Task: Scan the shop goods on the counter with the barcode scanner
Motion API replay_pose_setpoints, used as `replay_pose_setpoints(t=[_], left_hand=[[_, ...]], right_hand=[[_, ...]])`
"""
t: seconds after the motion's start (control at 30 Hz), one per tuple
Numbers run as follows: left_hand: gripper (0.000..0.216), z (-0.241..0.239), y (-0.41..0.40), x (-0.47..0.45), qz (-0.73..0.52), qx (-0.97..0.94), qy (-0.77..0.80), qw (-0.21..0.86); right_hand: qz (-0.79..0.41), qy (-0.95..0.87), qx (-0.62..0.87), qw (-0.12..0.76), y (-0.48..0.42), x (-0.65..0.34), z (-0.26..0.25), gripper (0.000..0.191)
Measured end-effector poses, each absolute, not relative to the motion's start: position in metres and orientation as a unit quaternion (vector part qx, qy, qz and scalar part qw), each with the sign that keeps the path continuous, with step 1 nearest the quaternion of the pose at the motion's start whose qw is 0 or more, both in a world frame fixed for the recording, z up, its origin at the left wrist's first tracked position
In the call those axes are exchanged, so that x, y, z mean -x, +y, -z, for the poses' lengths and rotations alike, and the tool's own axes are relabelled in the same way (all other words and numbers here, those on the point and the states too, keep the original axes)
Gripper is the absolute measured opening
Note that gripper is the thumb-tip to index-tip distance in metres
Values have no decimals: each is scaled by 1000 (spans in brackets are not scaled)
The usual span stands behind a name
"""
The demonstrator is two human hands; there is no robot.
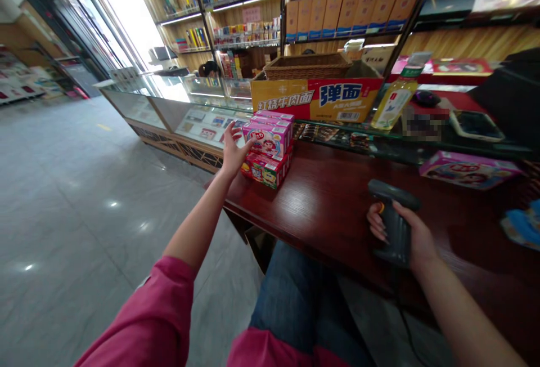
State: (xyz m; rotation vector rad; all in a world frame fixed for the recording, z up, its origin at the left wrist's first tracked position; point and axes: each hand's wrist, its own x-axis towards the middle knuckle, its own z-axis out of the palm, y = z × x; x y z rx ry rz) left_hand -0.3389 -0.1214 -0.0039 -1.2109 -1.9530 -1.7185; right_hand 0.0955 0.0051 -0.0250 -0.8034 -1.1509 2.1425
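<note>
My left hand reaches to the stacked boxes at the counter's left end, its fingers spread and its thumb at the front of a pink-purple box. Whether the thumb touches that box I cannot tell. Below the pink-purple boxes lie red boxes with coloured pictures. My right hand is wrapped round the handle of a dark barcode scanner, held over the brown counter. A cable hangs from the scanner's lower end.
Another pink-purple box lies at the right. Behind stand a yellow-red carton with a wicker basket, a bottle of yellow drink and a phone. A blue packet is at the right edge. Glass display cases run leftward.
</note>
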Motion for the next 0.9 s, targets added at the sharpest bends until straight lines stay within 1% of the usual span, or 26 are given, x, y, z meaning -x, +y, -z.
replay_pose_setpoints(t=[0.07,0.13,0.27,0.3,0.47,0.53,0.67,0.73,0.8,0.9], left_hand=[[86,-2,-120,339,579,425,-681,142],[83,-5,-120,339,570,417,-693,145],[52,-6,-125,339,567,394,-712,127],[48,-6,-126,338,569,392,-713,120],[46,-11,-130,327,620,412,-667,40],[46,-17,-132,317,632,437,-639,30],[49,-34,-140,276,589,515,-615,97],[47,-40,-141,244,558,552,-606,129],[43,-40,-136,209,531,586,-597,136],[38,-24,-113,158,497,626,-589,120]], right_hand=[[-800,-431,299,290,5,-96,25,29],[-801,-429,300,291,5,-96,24,26],[-805,-418,303,292,5,-97,25,26],[-806,-417,302,292,5,-97,25,26],[-814,-412,286,293,7,-99,27,28],[-818,-408,278,297,7,-101,27,27],[-820,-401,258,315,8,-108,27,27],[-820,-401,252,321,10,-115,28,28],[-820,-408,247,317,14,-125,30,30],[-813,-420,251,315,23,-147,34,32]])
